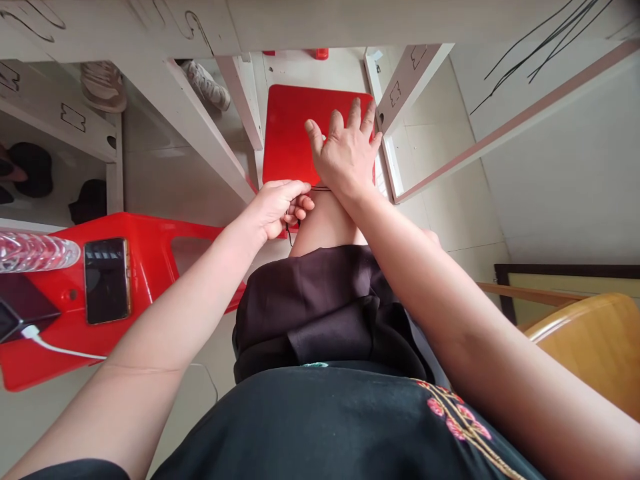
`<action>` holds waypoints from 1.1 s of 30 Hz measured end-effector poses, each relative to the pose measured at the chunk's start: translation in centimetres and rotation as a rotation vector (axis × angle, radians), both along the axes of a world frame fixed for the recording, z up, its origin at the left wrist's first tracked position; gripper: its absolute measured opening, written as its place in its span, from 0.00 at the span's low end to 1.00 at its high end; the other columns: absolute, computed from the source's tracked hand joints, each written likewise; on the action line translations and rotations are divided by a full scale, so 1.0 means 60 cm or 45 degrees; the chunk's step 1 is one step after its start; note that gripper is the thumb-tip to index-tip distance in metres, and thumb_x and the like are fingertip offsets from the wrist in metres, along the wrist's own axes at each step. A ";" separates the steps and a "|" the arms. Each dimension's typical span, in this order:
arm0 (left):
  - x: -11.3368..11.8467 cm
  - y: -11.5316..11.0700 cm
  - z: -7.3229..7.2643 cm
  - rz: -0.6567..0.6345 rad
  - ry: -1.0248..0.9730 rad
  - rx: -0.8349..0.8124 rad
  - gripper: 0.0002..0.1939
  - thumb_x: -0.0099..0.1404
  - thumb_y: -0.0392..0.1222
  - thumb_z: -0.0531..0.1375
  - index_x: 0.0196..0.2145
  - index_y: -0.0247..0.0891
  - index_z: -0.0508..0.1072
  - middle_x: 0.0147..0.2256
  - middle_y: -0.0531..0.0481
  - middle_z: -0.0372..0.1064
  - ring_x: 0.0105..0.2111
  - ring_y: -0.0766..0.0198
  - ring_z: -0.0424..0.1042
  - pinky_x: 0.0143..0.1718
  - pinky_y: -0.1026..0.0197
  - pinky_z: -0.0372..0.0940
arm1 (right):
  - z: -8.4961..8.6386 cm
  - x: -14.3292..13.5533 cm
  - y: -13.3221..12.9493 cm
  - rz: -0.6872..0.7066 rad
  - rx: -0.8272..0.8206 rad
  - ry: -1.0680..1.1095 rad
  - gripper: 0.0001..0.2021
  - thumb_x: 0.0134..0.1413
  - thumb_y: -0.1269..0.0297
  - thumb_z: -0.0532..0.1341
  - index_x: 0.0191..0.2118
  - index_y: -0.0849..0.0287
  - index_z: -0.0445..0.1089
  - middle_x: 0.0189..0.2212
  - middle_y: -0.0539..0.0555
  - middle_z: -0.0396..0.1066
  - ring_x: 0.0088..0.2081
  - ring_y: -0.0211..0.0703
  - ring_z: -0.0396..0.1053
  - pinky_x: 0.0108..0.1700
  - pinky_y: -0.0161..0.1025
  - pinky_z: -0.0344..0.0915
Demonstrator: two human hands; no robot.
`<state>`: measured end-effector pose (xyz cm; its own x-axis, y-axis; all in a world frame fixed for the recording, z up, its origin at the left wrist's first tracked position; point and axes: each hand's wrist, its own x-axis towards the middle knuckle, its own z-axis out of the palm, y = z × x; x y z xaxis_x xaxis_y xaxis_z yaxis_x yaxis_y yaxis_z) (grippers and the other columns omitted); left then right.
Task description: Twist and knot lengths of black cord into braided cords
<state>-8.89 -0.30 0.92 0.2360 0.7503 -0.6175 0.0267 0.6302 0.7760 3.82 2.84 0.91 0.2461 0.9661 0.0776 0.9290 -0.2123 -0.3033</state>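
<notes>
My left hand [283, 205] is closed in a pinch on a thin black cord [320, 189] just above my knee. The cord stretches right toward my right wrist, and a loose end hangs below the left fingers. My right hand [347, 153] is spread flat, palm down, over the red stool [293, 127]. Whether its palm rests on the seat I cannot tell. A small pale speck shows between its thumb and forefinger, too little of it visible to name. Where the cord runs beneath the right wrist is hidden.
Left of me, another red stool [155, 260] bears a phone [107, 280], a clear plastic bottle [37, 252] and a dark box [25, 307] with a white cable. White table legs [190, 127] flank my knees. Another person's shoes [103, 85] show beyond. A wooden chair [595, 347] stands right.
</notes>
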 end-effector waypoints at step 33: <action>-0.041 -0.014 -0.002 -0.102 0.406 0.612 0.03 0.54 0.36 0.63 0.30 0.35 0.73 0.25 0.54 0.69 0.23 0.72 0.62 0.25 0.69 0.57 | -0.017 -0.012 -0.005 0.129 0.063 0.098 0.34 0.62 0.43 0.32 0.60 0.62 0.54 0.64 0.65 0.47 0.68 0.66 0.32 0.59 0.71 0.43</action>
